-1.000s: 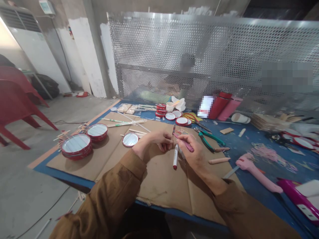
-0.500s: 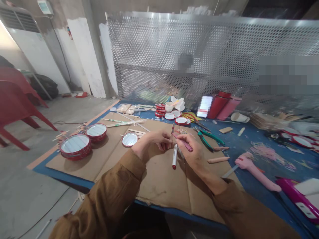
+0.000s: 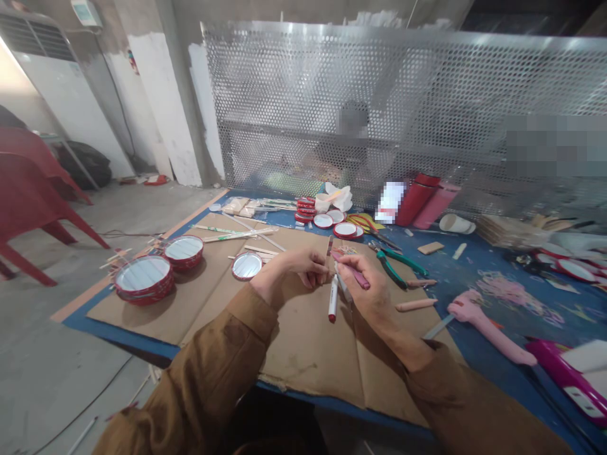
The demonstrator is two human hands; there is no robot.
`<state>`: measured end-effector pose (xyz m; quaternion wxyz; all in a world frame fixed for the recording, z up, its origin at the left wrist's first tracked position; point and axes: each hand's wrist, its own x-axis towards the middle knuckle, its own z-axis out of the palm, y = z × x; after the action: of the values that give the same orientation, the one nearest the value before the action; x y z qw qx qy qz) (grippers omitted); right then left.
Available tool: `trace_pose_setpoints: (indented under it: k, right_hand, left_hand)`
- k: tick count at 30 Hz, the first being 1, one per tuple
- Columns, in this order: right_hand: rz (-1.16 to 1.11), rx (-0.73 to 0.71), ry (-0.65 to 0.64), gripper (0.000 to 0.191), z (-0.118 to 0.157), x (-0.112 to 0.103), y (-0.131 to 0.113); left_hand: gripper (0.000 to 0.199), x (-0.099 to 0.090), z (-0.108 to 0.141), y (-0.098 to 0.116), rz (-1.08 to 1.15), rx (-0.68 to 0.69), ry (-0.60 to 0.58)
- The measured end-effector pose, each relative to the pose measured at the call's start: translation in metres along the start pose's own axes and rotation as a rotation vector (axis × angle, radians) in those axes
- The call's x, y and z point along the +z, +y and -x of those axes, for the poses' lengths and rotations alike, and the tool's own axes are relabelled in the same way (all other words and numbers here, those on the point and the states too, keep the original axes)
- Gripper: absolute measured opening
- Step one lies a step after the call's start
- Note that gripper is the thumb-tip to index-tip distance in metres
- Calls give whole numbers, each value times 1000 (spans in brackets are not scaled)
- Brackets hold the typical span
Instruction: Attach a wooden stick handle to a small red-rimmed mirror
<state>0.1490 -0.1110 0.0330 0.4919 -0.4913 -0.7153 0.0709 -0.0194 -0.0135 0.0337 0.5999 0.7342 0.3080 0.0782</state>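
My left hand [image 3: 303, 270] grips a white marker pen [image 3: 333, 298] with a red cap, which hangs down between my hands. My right hand [image 3: 370, 292] pinches a pink strip [image 3: 353, 272] and a thin grey stick [image 3: 344, 286], whose exact material I cannot tell. Both hands hover over a brown cardboard sheet [image 3: 303, 360], close together. To their left lie a red-rimmed round mirror [image 3: 246, 266] and stacks of similar mirrors [image 3: 143, 279]. Green-handled pliers [image 3: 391, 268] lie to the right of my right hand.
The blue worktable [image 3: 95, 332] holds wooden sticks, red-rimmed lids, flasks, a paper cup and a pink mallet-shaped piece [image 3: 488, 328]. A perforated metal screen [image 3: 379, 107] stands behind it, with a person [image 3: 353, 136] beyond. Red plastic chairs [image 3: 28, 215] stand on the left.
The thin grey stick and pink strip have shifted slightly in my right hand, and the stick shows more clearly. My left hand and the marker have barely moved.
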Motion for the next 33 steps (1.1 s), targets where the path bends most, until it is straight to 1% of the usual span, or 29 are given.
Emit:
trace_pose_setpoints:
  k: [8, 20, 33]
  right_hand:
    - [8, 9, -7, 13, 0, 0, -2]
    - [-1, 11, -17, 13, 0, -1, -2]
    - [11, 23, -5, 15, 0, 0, -1]
  left_hand:
    - [17, 1, 1, 2, -4, -20, 3]
    - [21, 0, 0, -1, 13, -24, 11]
    - [16, 1, 1, 1, 8, -26, -1]
